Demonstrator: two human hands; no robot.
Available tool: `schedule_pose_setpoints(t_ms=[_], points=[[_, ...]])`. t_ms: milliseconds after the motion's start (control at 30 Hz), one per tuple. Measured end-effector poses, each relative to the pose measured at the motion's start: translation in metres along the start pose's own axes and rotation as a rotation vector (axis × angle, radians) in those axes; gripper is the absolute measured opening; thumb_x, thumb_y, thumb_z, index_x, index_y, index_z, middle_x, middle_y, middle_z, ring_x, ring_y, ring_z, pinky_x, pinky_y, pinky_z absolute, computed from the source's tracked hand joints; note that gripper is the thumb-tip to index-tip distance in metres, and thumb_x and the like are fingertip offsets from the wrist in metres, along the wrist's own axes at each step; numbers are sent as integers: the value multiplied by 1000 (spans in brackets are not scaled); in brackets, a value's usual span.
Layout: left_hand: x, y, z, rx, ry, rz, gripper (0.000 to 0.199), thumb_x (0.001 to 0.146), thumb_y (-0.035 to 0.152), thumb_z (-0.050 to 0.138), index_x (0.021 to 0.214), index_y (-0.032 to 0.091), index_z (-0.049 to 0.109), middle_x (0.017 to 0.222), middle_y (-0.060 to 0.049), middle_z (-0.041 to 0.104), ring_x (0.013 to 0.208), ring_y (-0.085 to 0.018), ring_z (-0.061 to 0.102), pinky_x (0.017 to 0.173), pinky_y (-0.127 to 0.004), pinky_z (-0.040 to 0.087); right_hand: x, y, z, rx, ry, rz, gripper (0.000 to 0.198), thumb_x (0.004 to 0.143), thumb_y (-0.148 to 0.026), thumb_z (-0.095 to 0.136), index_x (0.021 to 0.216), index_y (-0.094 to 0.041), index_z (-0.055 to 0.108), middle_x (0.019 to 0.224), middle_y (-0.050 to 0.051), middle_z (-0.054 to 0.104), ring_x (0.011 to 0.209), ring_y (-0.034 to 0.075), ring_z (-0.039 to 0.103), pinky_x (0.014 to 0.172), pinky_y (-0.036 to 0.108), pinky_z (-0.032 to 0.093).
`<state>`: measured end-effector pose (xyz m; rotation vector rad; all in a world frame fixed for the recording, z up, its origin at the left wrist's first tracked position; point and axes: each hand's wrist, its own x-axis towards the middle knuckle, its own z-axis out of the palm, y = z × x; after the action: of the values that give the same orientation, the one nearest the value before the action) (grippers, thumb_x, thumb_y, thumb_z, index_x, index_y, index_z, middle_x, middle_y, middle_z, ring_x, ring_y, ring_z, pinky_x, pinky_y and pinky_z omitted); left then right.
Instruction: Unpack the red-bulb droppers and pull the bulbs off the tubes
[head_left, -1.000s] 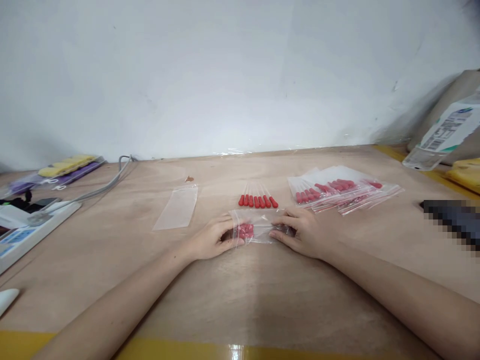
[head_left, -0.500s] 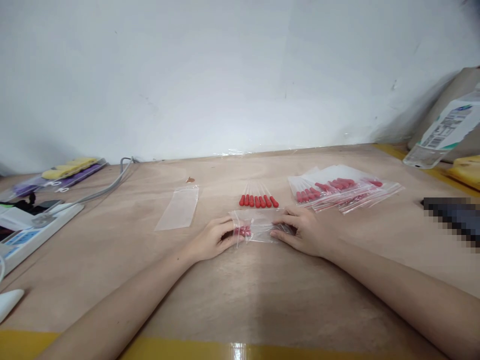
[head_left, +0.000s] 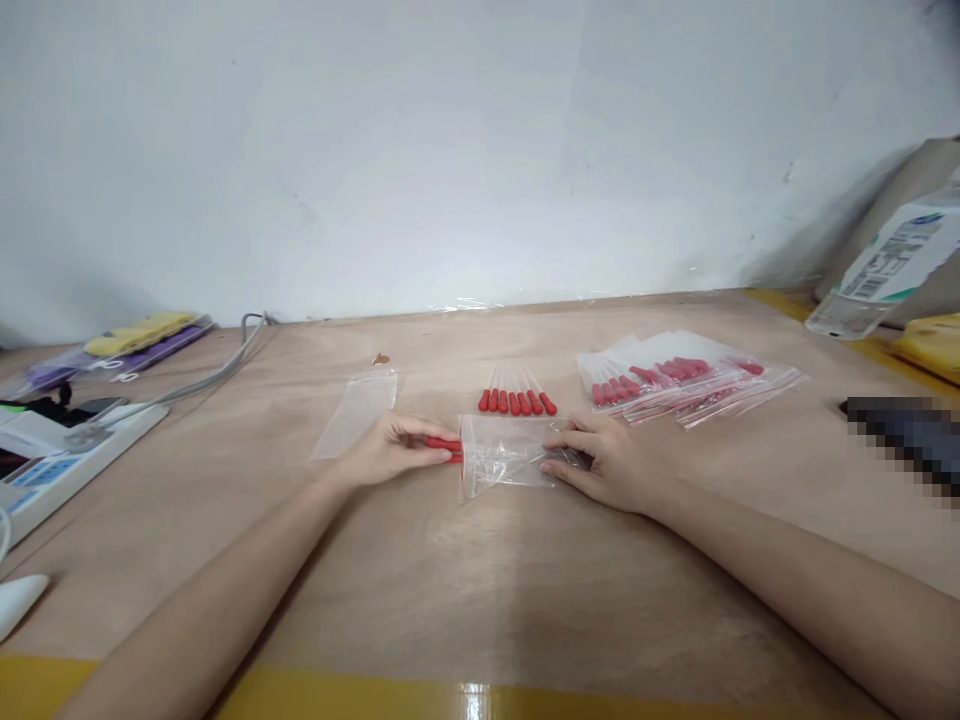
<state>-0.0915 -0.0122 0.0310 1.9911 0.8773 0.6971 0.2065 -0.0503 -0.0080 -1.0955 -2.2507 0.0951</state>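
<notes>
In the middle of the table lies a clear zip bag (head_left: 504, 450), its mouth to the left. My left hand (head_left: 397, 447) is closed on red-bulbed droppers (head_left: 445, 444) at that mouth; the bulbs show outside the bag, and the thin stems run into it. How many are held cannot be made out. On the other end of the bag, my right hand (head_left: 594, 460) grips the plastic between thumb and fingers. Just beyond the bag a row of several loose droppers (head_left: 517, 403) lies with red bulbs towards me and clear stems pointing away.
Filled bags of droppers (head_left: 682, 375) are piled at the right. A flat plastic bag (head_left: 360, 410) lies left of centre, near a small brown scrap (head_left: 381, 358). A power strip (head_left: 82, 460) with cables stands far left; a clear bottle (head_left: 885, 265) leans at the far right.
My left hand has moved left, and the red bulbs with it, from inside the bag to outside its mouth. My right hand has stayed on the bag's other end.
</notes>
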Motion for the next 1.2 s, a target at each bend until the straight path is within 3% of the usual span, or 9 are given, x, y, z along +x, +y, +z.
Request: schedule_pose_setpoints(t_ms=[100, 200, 300, 433, 500, 600, 667, 933, 1200], points=[[-7, 1, -43, -116, 9, -307, 24, 61, 25, 74, 84, 18, 71, 77, -5, 71, 70, -18, 67, 65, -27, 56, 0, -1, -1, -4, -2, 2, 26, 81, -42, 53, 93, -22, 65, 81, 4, 60, 72, 15, 54, 65, 28, 40], [-16, -1, -79, -151, 170, -388, 27, 52, 27, 78, 76, 16, 71, 67, -5, 70, 61, -18, 66, 56, -24, 55, 0, -2, -2, 9, -16, 5, 25, 80, -41, 54, 93, -22, 65, 80, 4, 59, 70, 14, 54, 64, 28, 40], [-14, -3, -90, -145, 454, -319, 32, 51, 29, 78, 79, 16, 70, 73, -5, 71, 68, -18, 67, 64, -26, 56, 1, -2, -3, 45, -32, -12, 24, 80, -39, 54, 94, -22, 65, 83, 4, 59, 72, 14, 54, 66, 28, 41], [9, -8, -59, 57, 752, -101, 31, 64, 34, 70, 89, 15, 68, 86, -6, 70, 78, -19, 66, 76, -32, 54, 2, -2, -5, 121, -74, -74, 25, 80, -36, 55, 98, -21, 65, 89, 6, 60, 81, 16, 54, 72, 29, 43], [25, -13, -35, 294, 731, -1, 25, 70, 32, 65, 88, 15, 68, 85, -6, 70, 77, -19, 66, 75, -32, 54, 3, -2, -6, 143, -84, -73, 26, 80, -35, 55, 99, -21, 64, 90, 6, 60, 82, 16, 54, 73, 30, 44], [43, -19, -7, 747, 559, 173, 21, 81, 24, 52, 93, 16, 67, 94, -8, 68, 85, -19, 64, 80, -32, 51, 3, -3, -7, 158, -93, -63, 26, 80, -36, 55, 100, -21, 64, 90, 6, 59, 82, 16, 54, 73, 30, 44], [51, -22, 5, 902, 455, 226, 22, 82, 20, 48, 95, 17, 66, 98, -8, 67, 88, -19, 63, 81, -32, 49, 4, -4, -7, 166, -98, -57, 26, 80, -36, 55, 100, -21, 64, 89, 6, 59, 81, 16, 54, 72, 30, 44], [53, -11, 25, 893, 336, 214, 21, 80, 21, 53, 98, 18, 63, 94, -5, 66, 85, -17, 60, 77, -29, 49, 4, -1, -7, 190, -120, -55, 27, 80, -37, 55, 101, -21, 64, 90, 6, 58, 81, 16, 53, 72, 30, 44], [44, -3, 25, 639, 308, 18, 41, 71, 16, 57, 112, 17, 55, 107, -5, 60, 87, -17, 59, 72, -27, 52, 4, 0, -5, 189, -106, -59, 27, 80, -37, 55, 101, -22, 64, 89, 6, 58, 81, 16, 54, 72, 30, 44]])
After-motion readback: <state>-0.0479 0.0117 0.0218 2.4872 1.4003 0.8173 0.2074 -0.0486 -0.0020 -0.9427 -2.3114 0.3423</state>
